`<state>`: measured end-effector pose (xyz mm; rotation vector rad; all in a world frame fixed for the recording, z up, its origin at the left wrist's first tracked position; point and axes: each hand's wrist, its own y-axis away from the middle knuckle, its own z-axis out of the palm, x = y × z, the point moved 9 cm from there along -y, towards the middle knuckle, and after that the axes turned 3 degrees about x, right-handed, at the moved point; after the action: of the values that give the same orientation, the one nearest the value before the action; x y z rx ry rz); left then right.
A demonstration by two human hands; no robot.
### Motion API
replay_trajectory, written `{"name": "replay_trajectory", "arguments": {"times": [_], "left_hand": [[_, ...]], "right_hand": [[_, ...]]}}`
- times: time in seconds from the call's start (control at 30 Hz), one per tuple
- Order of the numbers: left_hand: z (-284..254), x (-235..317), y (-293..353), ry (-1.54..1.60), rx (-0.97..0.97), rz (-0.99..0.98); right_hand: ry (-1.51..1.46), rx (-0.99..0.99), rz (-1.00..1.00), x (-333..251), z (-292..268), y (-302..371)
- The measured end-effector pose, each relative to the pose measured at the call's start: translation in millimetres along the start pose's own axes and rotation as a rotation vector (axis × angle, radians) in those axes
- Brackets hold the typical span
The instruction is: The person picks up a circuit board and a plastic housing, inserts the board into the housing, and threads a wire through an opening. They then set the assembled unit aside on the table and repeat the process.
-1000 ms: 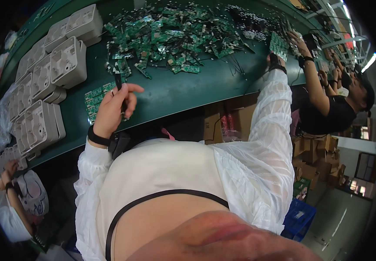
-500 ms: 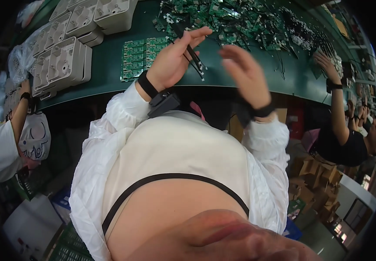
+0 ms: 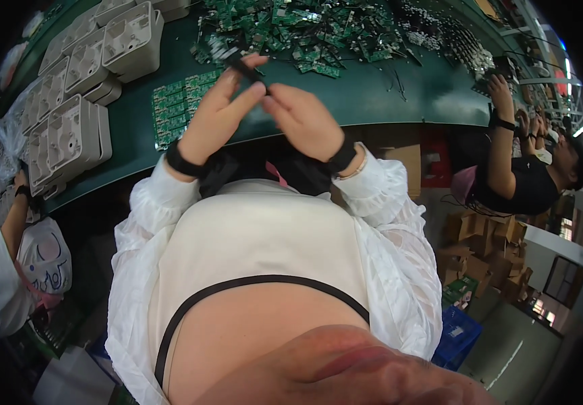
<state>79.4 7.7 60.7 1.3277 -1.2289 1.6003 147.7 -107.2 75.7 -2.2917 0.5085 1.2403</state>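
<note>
A bundle of short black wires (image 3: 246, 69), blurred, with pale ends at the far side, lies across the fingers of my left hand (image 3: 212, 121). The thumb of that hand presses on the bundle's near end. My right hand (image 3: 308, 125) meets it there, its fingers closed together at the same near end. Exactly what the right fingertips pinch is partly hidden, but the wires run into them. Both hands are above the front edge of the green table (image 3: 392, 111). Beside my left hand lies a panel of green circuit boards (image 3: 170, 111).
Loose green circuit boards (image 3: 311, 40) are heaped at the back, with more black wires with white connectors (image 3: 457, 44) to their right. Beige plastic housings (image 3: 68, 145) stand stacked at left. One co-worker's arm (image 3: 502, 145) reaches in at right, another's (image 3: 14, 219) at left.
My right hand has swung left from open air and now meets my left hand at the wires. The wires' far ends have shifted up and left, and the whole view has turned slightly.
</note>
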Motion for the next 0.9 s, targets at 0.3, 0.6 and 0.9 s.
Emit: {"name": "replay_trajectory", "arguments": {"times": [0.3,0.6,0.9], "left_hand": [[-103,47,49,-0.621,-0.052,-0.068],[-142,9,92,-0.981,0.186,-0.150],[-108,-21,79,-1.297,-0.001,-0.047]], "right_hand": [[0.846,0.572,0.309,153,-365,-45],[1.527,-0.488,0.548,378,-410,-182],[1.414,-0.010,0.893,304,-371,-189]]}}
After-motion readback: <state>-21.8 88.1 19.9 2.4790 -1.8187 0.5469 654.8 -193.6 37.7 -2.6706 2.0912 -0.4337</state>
